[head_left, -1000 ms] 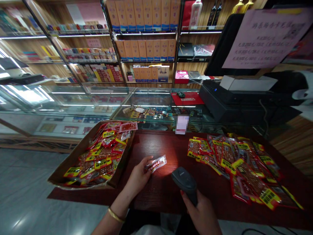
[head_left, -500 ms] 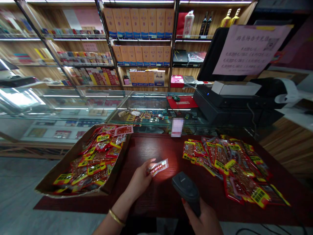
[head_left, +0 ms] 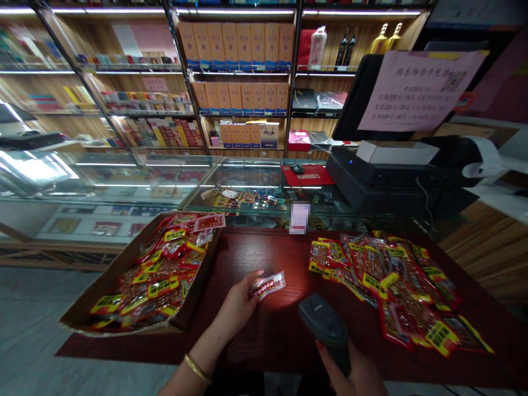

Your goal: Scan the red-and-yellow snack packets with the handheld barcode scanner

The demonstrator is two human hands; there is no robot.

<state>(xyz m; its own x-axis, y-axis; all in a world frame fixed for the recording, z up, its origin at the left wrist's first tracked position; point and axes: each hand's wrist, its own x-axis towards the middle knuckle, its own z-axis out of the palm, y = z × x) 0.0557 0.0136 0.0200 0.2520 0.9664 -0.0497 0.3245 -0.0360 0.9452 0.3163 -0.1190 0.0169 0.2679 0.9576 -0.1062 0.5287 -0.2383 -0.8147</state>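
Observation:
Between the fingers of my left hand [head_left: 239, 302] is a small clear-and-red snack packet [head_left: 270, 285], held just above the dark red tabletop [head_left: 264, 330]. My right hand [head_left: 350, 368] is wrapped round the handle of a black barcode scanner [head_left: 324, 322], whose head points toward the packet. Light from the scanner falls on the table around the packet. To the left stands an open cardboard box [head_left: 181, 313] full of red and yellow snack packets [head_left: 159, 283]. A loose pile of similar packets [head_left: 373, 264] lies to the right of the scanner.
A glass display counter [head_left: 247, 165] runs behind the table, with a red mat [head_left: 309, 176] and a mouse on it. At the right back stand a monitor with a paper notice [head_left: 421, 91] and a black cash drawer [head_left: 363, 181]. Stocked shelves [head_left: 239, 74] line the wall.
The scanner in my right hand has shifted slightly right and down, away from the packet. My left hand still holds the packet in nearly the same place; the view has tilted a little.

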